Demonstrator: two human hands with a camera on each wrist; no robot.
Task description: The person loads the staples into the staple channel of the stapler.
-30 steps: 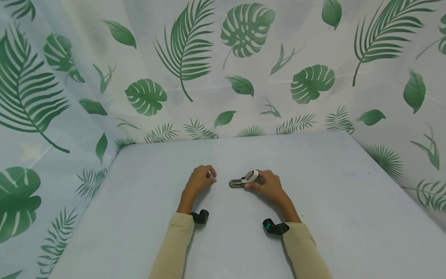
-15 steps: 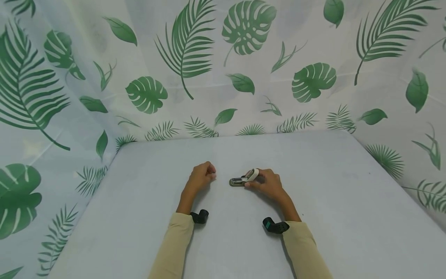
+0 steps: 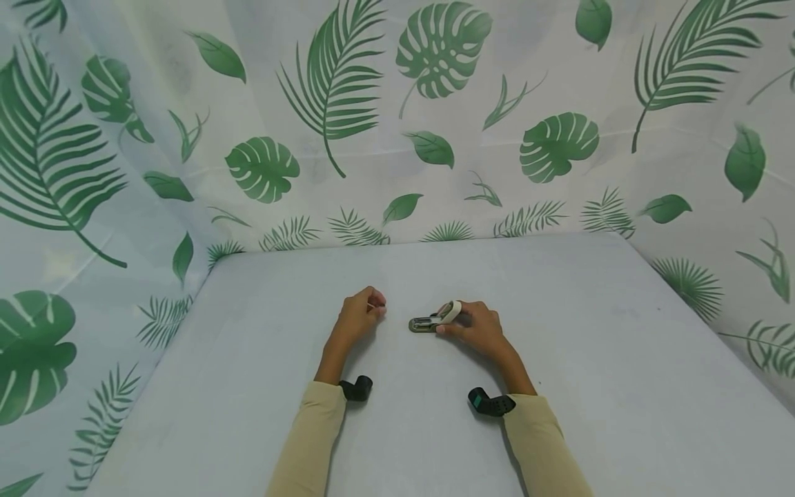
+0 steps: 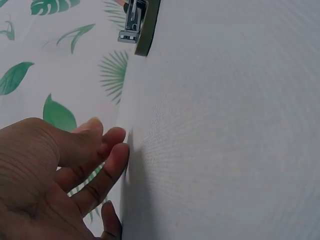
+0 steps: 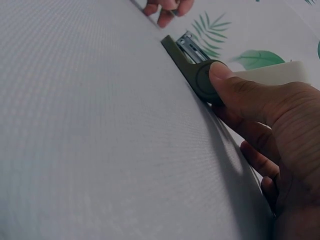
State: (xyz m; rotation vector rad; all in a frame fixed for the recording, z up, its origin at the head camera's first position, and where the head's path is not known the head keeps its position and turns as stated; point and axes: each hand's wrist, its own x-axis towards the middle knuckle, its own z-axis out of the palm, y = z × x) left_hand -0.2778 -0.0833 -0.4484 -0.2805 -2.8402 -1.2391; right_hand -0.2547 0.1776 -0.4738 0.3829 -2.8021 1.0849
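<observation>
A small stapler [image 3: 424, 324] lies on the white table, its dark green base flat and its cream handle [image 3: 451, 312] swung up, so the metal magazine [image 5: 192, 47] shows. My right hand [image 3: 479, 330] grips it at the hinge end, thumb on the round pivot. To its left, my left hand [image 3: 357, 316] rests low at the table, a short gap from the stapler's front end. Its fingers [image 4: 102, 182] are bent and the thumb lies close to the index finger. I cannot tell whether something small sits between them.
The white table [image 3: 397, 414] spreads around both hands. Leaf-printed cloth [image 3: 373, 124] hangs behind it and along both sides. Black wrist cameras [image 3: 492, 403] sit at the cuffs of beige sleeves [image 3: 310, 438].
The left thumb and index finger have drawn closer together, and that hand has shifted slightly. The right hand and the stapler stay in place.
</observation>
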